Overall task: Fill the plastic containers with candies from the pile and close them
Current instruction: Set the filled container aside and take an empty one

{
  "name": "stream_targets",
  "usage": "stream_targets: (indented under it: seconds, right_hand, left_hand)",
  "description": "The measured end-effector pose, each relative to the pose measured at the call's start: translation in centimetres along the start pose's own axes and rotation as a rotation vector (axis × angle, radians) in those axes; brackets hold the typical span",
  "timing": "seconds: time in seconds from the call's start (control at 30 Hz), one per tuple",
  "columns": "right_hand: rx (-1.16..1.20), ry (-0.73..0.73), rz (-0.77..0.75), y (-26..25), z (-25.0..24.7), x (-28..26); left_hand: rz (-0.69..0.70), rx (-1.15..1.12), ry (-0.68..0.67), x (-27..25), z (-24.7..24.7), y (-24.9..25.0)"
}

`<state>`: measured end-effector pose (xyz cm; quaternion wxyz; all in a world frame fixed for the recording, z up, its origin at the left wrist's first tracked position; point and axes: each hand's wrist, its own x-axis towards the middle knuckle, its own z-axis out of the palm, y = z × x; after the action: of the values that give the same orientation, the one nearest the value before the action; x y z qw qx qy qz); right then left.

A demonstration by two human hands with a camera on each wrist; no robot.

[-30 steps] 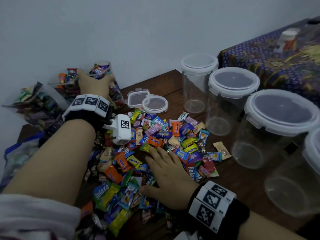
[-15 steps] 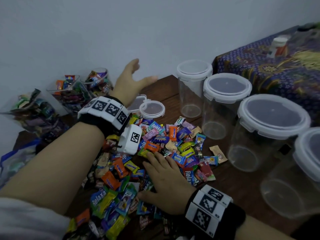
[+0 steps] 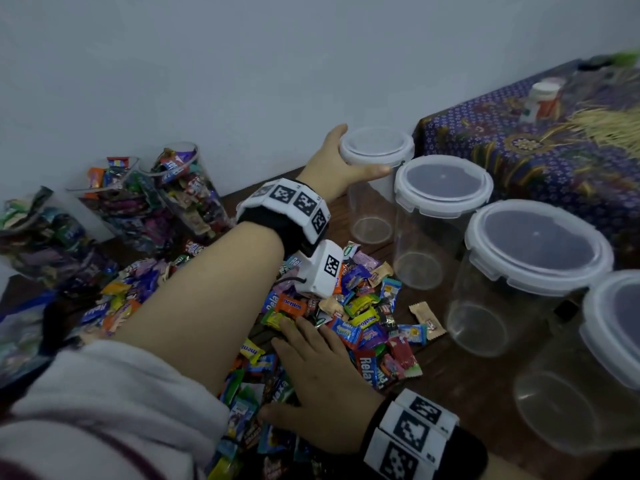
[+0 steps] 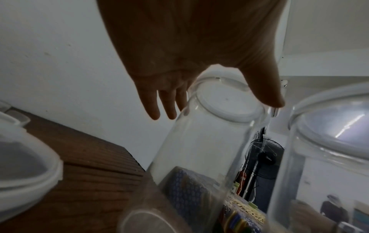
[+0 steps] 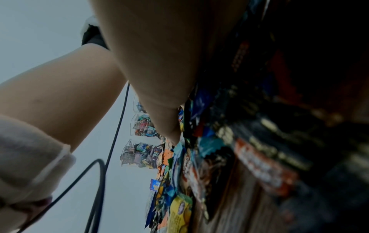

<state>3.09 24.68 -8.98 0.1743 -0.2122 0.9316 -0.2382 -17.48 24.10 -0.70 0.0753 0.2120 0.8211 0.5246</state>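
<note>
A pile of wrapped candies [image 3: 363, 306] covers the brown table [image 3: 460, 386]. My right hand [image 3: 311, 368] lies flat on the pile with fingers spread, holding nothing. My left hand [image 3: 346, 157] has reached across to the farthest, smallest clear container [image 3: 372, 209], which is empty and has its white lid [image 3: 377, 147] on. In the left wrist view the thumb touches the lid rim [image 4: 225, 100] on the right. The other fingers [image 4: 153, 108] hang straight down its left side. My left hand [image 4: 219, 108] spans the top of that container [image 4: 199, 149].
Three larger lidded empty containers [image 3: 443, 188] [image 3: 533, 244] [image 3: 616, 327] stand in a row at the right. Three open containers full of candy [image 3: 187, 188] [image 3: 114, 202] [image 3: 41, 237] stand against the wall at the left. A patterned cloth-covered surface [image 3: 536, 150] rises behind the row.
My left hand left the filled containers at the left, swung right across the table and arrived at the small lidded container. My right hand stayed on the pile.
</note>
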Motion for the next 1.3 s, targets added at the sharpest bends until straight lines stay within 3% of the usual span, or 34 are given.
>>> stream_targets:
  seconds: [0.33, 0.67, 1.0, 1.13, 1.3]
  right_hand:
    - [-0.029, -0.002, 0.006, 0.1, 0.3, 0.1]
    - [-0.114, -0.015, 0.028, -0.2, 0.1, 0.1]
    - [-0.203, -0.055, 0.069, -0.5, 0.2, 0.5]
    - [-0.234, -0.032, 0.07, -0.5, 0.4, 0.6]
    - [-0.212, -0.008, 0.054, -0.2, 0.7, 1.0]
  left_hand:
    - [-0.003, 0.011, 0.192, -1.1, 0.2, -0.6]
    - [0.07, 0.005, 0.414, -5.9, -4.1, 1.1]
    - [0.136, -0.07, 0.559, -18.2, -9.0, 4.4]
    - [0.194, -0.095, 0.505, -24.5, -9.7, 5.7]
    - [0.073, -0.129, 0.443, -32.5, -7.8, 4.2]
